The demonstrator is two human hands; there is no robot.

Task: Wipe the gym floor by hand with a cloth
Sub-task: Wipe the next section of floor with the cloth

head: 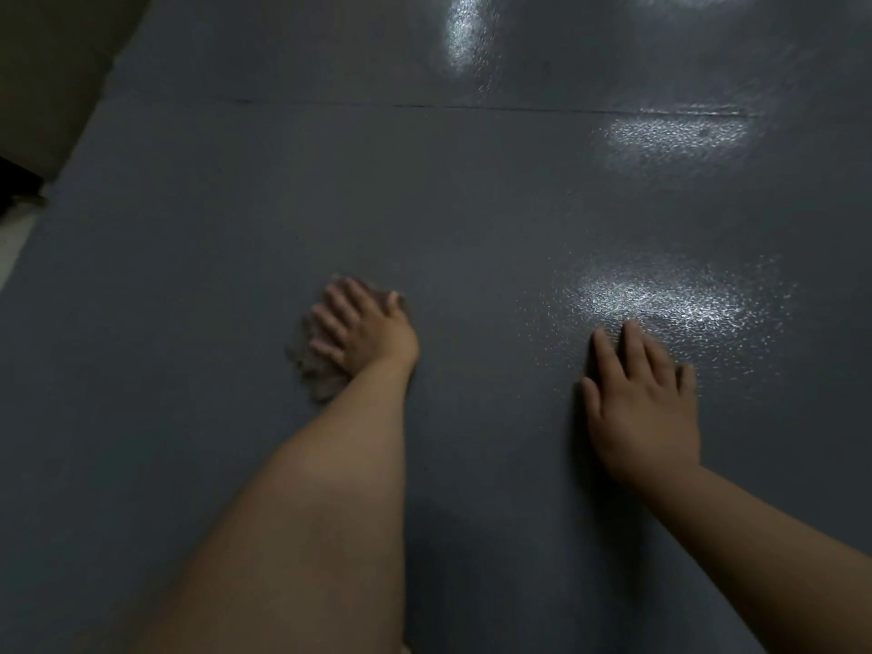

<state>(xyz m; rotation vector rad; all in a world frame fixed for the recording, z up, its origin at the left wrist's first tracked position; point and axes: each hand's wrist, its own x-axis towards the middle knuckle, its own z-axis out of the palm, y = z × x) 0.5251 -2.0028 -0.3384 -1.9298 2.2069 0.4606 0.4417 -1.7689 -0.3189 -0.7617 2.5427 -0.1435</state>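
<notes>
The dark grey textured gym floor (472,205) fills the view. A crumpled greyish-brown cloth (317,375) lies on it left of centre, blurred. My left hand (363,328) presses flat on top of the cloth with its fingers spread and straight, covering most of it. My right hand (641,403) rests flat on the bare floor to the right, fingers straight and slightly apart, holding nothing.
A thin seam (424,106) runs across the floor farther ahead. Bright glossy light patches (679,134) shine on the floor at the right and top. At the upper left the floor ends against a dim beige wall (52,73), with a dark object (14,184) by it.
</notes>
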